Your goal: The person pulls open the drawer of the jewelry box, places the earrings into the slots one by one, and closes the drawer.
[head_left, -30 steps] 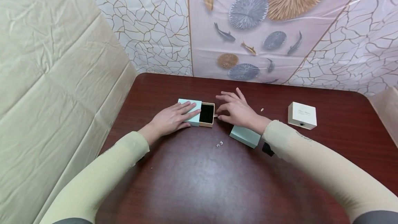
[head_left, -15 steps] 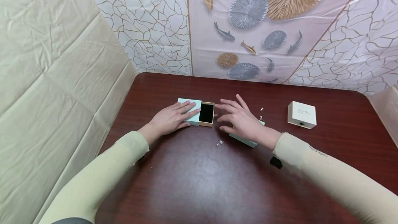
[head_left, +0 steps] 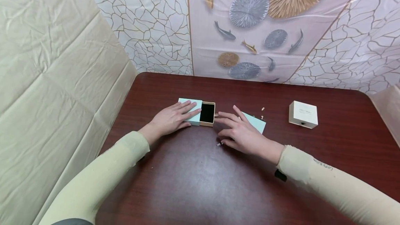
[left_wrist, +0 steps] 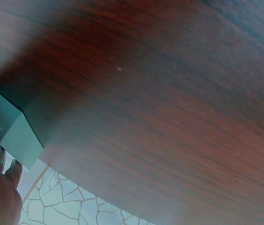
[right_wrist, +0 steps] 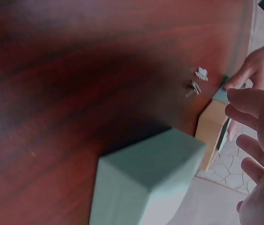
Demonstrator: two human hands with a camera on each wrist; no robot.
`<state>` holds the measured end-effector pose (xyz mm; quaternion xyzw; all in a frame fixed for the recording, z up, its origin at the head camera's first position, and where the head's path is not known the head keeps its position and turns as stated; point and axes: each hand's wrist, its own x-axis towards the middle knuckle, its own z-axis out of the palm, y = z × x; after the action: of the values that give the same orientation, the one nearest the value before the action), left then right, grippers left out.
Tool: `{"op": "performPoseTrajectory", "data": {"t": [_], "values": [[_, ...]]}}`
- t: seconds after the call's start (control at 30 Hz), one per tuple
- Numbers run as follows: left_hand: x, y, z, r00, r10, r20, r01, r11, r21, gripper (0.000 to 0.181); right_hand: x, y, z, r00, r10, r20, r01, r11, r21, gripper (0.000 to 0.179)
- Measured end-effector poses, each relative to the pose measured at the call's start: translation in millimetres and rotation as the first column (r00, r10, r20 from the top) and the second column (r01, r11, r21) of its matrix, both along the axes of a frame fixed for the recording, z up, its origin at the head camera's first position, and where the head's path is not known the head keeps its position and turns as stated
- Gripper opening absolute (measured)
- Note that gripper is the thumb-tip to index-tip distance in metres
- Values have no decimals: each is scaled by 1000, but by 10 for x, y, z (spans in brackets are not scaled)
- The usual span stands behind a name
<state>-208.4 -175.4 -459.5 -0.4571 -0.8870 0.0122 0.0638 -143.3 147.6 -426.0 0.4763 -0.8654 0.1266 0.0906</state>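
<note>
My left hand (head_left: 172, 117) lies with extended fingers across the mint sleeve of a small drawer box (head_left: 194, 119), thumb along its near side. The drawer (head_left: 206, 124) sticks out on the right, black lining inside and a small tab at its end. Just right of it hovers my right hand (head_left: 245, 134), fingers spread and slightly bent, nothing held. Under its lower fingertips are two small silvery pieces, like stud earrings (right_wrist: 201, 73), on the table. A second mint box (head_left: 256, 122) is partly hidden behind this hand; the right wrist view shows it closer (right_wrist: 155, 159).
Two more tiny shiny pieces (head_left: 263, 108) lie beyond the second mint box. At the right stands a white box (head_left: 303, 114) with printing on top. The dark red wooden table (head_left: 193, 183) meets a patterned cloth backdrop (head_left: 162, 27) behind and a beige cloth at the left.
My right hand has moved away from the drawer's tab, toward me and down to the two silvery pieces, uncovering more of the second mint box. The left hand stays on the sleeve.
</note>
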Motion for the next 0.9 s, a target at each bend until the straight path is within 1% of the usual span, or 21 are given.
{"op": "performPoseTrajectory", "data": {"t": [0.17,0.4,0.67,0.9], "values": [[-5,4,-2,1000,3,6,-3,1000,1,63,61,-21,-100,998,35,-47,-34,999,19,16],[5,5,-7,1000,12,20,-12,1000,-3,63,110,-51,-208,994,57,-92,-52,997,55,16],[13,9,4,1000,13,13,-13,1000,-17,63,123,-59,-257,990,71,-124,-62,995,81,17],[21,15,16,1000,12,18,-12,1000,-14,63,120,-59,-304,986,86,-141,-76,994,78,11]]}}
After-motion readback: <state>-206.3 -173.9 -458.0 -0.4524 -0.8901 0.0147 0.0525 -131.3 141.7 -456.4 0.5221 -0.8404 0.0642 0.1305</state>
